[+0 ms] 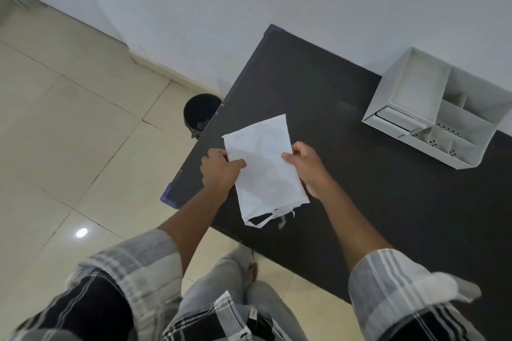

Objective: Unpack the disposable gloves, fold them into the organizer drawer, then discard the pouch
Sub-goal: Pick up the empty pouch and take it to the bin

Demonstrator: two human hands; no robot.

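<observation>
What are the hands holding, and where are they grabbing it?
Both hands hold the white pouch above the dark table. The left hand pinches its left edge, and the right hand pinches its right edge, about midway along.

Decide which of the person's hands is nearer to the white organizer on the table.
Right. The right hand grips the pouch on the side facing the organizer; the left hand grips the far side, toward the bin.

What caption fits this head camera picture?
Both hands, left and right, hold a white pouch above a dark table.
</observation>
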